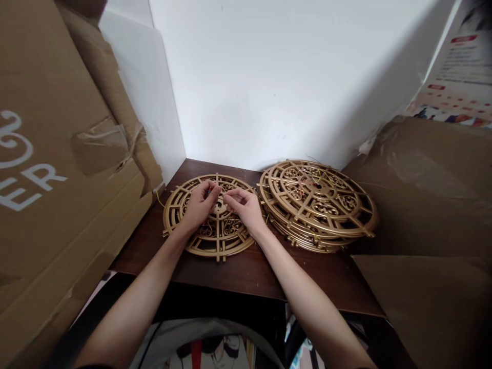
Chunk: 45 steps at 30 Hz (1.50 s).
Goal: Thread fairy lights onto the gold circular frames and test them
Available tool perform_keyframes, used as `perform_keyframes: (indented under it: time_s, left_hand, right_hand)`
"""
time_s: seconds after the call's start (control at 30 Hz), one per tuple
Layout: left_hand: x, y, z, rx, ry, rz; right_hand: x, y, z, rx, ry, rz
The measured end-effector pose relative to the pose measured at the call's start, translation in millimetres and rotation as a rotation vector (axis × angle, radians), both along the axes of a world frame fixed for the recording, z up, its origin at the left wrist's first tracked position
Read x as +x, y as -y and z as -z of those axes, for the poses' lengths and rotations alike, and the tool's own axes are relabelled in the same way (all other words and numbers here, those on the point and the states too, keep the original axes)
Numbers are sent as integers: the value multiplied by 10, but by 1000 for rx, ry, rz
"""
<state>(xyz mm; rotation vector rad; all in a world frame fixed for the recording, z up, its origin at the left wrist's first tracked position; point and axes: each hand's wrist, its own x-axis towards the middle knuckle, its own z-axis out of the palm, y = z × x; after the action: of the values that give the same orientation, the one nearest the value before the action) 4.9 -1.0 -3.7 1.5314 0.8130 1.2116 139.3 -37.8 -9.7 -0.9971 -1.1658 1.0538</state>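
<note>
A round, gold openwork disc (218, 252) with scrollwork lies flat on the dark brown tabletop. Above its hub, my left hand (201, 203) has its fingers closed in a pinch, and bits of thin red and blue wire (209, 191) show between them. Close by on the right, my right hand (245, 206) is pinched too, thumb against fingertips; whatever it holds is too small to make out. The two sets of fingertips nearly meet. More red wire shows through the disc's openings below my left hand.
Several similar gold discs are piled in a stack (319, 205) to the right, thin wires trailing from them. Cardboard boxes flank the dark tabletop (246, 274): a large one (77, 66) at left, another (430, 189) at right. A white wall (277, 82) stands behind.
</note>
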Motion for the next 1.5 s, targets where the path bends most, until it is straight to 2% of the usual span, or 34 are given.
perform_keyframes:
  time_s: [0.27,0.57,0.8,1.03,1.27,1.5]
  left_hand:
    - [3,70,-48,32,-89,-2]
    - [6,54,-59,18,-124,-10]
    - [12,67,-68,-1,-100,-31]
    - [19,63,-45,-72,11,28]
    - [9,34,-42,-88,29,-29]
    - [-2,60,-77,-99,46,-14]
  right_hand:
    - [31,24,-29,35,81,67]
    - [24,9,-47,-10,-89,106]
    - [16,20,-33,3,-120,93]
    - [-8,18,-46,-38,-148,81]
    - [2,-3,-45,-47,-164,128]
    - [-23,22,-58,-49,-116,115]
